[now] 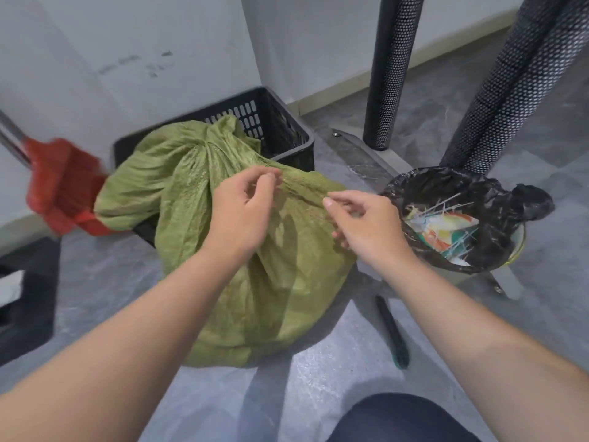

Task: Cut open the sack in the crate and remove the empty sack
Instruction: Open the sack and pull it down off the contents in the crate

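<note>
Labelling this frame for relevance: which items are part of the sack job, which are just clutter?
Job:
green woven sack
black plastic crate
left hand, pinching the sack
right hand, at the sack

Clutter:
red broom
bin with black liner
dark tool on floor
black perforated posts
</note>
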Demonstrator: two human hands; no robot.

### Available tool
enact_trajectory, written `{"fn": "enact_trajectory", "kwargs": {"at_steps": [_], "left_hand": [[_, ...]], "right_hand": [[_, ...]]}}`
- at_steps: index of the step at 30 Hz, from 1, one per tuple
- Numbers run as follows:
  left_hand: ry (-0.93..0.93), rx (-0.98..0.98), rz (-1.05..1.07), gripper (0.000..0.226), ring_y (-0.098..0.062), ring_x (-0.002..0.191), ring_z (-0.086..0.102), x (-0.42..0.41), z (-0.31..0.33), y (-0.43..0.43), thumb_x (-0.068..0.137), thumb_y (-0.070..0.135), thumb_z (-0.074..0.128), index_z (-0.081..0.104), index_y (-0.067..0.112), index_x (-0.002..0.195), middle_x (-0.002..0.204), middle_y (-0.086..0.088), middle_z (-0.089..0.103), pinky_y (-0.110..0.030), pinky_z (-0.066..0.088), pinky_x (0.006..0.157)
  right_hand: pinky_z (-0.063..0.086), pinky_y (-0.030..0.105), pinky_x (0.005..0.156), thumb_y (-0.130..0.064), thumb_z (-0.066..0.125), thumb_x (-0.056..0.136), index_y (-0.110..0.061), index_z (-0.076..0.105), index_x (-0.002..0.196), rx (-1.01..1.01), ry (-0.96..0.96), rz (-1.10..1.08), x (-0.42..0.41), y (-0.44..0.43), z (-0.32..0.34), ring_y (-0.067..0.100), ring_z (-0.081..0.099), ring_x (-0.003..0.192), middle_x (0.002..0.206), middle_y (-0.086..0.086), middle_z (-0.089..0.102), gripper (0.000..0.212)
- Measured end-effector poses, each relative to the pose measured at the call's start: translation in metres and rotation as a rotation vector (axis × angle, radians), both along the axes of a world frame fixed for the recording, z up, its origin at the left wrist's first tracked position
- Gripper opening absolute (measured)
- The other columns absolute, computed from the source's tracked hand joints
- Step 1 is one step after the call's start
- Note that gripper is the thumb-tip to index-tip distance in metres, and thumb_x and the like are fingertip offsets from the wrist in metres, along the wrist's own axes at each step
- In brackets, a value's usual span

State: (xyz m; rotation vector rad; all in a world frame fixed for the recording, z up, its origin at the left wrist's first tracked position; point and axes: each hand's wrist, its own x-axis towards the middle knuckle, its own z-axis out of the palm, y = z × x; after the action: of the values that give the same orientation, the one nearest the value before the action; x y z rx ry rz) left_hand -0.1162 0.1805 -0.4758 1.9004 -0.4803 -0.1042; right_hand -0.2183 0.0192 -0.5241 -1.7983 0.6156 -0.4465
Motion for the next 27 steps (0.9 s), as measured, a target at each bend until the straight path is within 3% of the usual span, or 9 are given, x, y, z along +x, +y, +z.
{"fn": "enact_trajectory", "kwargs": {"at_steps": [2, 4, 8, 10, 13, 15, 18, 21, 27], "left_hand": [[-0.048, 0.123, 0.025, 0.034, -0.026, 0.092, 0.073, 0.018, 0.015, 0.020, 0.091, 0.037, 0.049, 0.077, 0.025, 0.106, 0.098, 0.002, 0.078, -0.051, 0.061, 0.085], [-0.099, 0.230, 0.065, 0.030, -0.018, 0.094, 0.072, 0.034, 0.026, 0.040, 0.093, 0.033, 0.054, 0.077, 0.025, 0.111, 0.102, 0.004, 0.077, -0.045, 0.060, 0.089], [-0.212, 0.370, 0.138, 0.021, -0.012, 0.086, 0.068, 0.055, 0.033, 0.084, 0.091, 0.021, 0.065, 0.078, 0.020, 0.108, 0.104, 0.005, 0.074, -0.039, 0.059, 0.089], [-0.233, 0.466, 0.161, 0.028, -0.012, 0.088, 0.065, 0.064, 0.025, 0.106, 0.085, 0.028, 0.077, 0.076, 0.019, 0.112, 0.107, 0.002, 0.069, -0.038, 0.057, 0.093], [0.017, 0.636, 0.104, 0.101, -0.017, 0.116, 0.059, 0.075, 0.000, 0.132, 0.055, 0.071, 0.090, 0.057, 0.024, 0.139, 0.128, -0.003, 0.058, -0.038, 0.050, 0.107], [0.149, 0.726, 0.002, 0.119, -0.020, 0.122, 0.060, 0.080, -0.017, 0.142, 0.042, 0.084, 0.086, 0.054, 0.025, 0.140, 0.131, -0.001, 0.062, -0.043, 0.051, 0.108], [0.089, 0.743, -0.016, 0.062, -0.027, 0.110, 0.065, 0.082, -0.023, 0.146, 0.069, 0.048, 0.090, 0.068, 0.022, 0.121, 0.111, -0.003, 0.072, -0.041, 0.054, 0.096], [0.073, 0.623, 0.129, 0.012, -0.029, 0.099, 0.066, 0.083, -0.008, 0.146, 0.086, 0.016, 0.079, 0.072, 0.017, 0.095, 0.093, -0.003, 0.074, -0.036, 0.049, 0.081], [0.246, 0.502, 0.266, 0.004, -0.028, 0.092, 0.069, 0.085, 0.030, 0.151, 0.088, 0.013, 0.076, 0.077, 0.015, 0.091, 0.086, -0.004, 0.077, -0.041, 0.057, 0.085]], "right_hand": [[0.059, 0.044, 0.083, -0.055, 0.076, 0.081, -0.035, 0.071, 0.120, -0.128, 0.144, 0.128, 0.013, 0.012, -0.001, 0.010, 0.070, 0.081, 0.102, -0.013, 0.071, 0.044], [0.052, 0.042, 0.097, -0.062, 0.080, 0.072, -0.036, 0.059, 0.133, -0.223, 0.318, 0.246, 0.025, 0.023, 0.001, 0.015, 0.064, 0.105, 0.121, -0.006, 0.060, 0.070], [0.047, 0.044, 0.102, -0.059, 0.087, 0.065, -0.027, 0.043, 0.147, -0.316, 0.659, 0.300, 0.045, 0.035, 0.007, 0.030, 0.053, 0.125, 0.140, 0.009, 0.046, 0.098], [0.049, 0.044, 0.100, -0.056, 0.084, 0.072, -0.024, 0.042, 0.145, -0.355, 0.766, 0.281, 0.053, 0.040, 0.004, 0.033, 0.055, 0.123, 0.139, 0.010, 0.048, 0.090], [0.053, 0.043, 0.092, -0.042, 0.070, 0.092, -0.020, 0.051, 0.134, -0.418, 0.725, 0.235, 0.062, 0.047, -0.004, 0.033, 0.061, 0.112, 0.122, 0.007, 0.062, 0.051], [0.053, 0.041, 0.083, -0.034, 0.061, 0.099, -0.016, 0.062, 0.113, -0.435, 0.659, 0.209, 0.064, 0.052, -0.005, 0.032, 0.064, 0.100, 0.102, 0.004, 0.067, 0.022], [0.050, 0.038, 0.070, -0.031, 0.056, 0.103, -0.015, 0.059, 0.087, -0.392, 0.604, 0.173, 0.066, 0.064, 0.002, 0.029, 0.060, 0.081, 0.082, 0.002, 0.061, 0.023], [0.044, 0.038, 0.067, -0.029, 0.052, 0.105, -0.015, 0.059, 0.090, -0.324, 0.587, 0.113, 0.068, 0.076, 0.023, 0.028, 0.055, 0.081, 0.085, 0.002, 0.062, 0.021], [0.026, 0.032, 0.054, -0.016, 0.045, 0.107, -0.019, 0.044, 0.086, -0.186, 0.591, -0.048, 0.085, 0.100, 0.080, 0.023, 0.047, 0.076, 0.086, 0.002, 0.056, 0.021]]}}
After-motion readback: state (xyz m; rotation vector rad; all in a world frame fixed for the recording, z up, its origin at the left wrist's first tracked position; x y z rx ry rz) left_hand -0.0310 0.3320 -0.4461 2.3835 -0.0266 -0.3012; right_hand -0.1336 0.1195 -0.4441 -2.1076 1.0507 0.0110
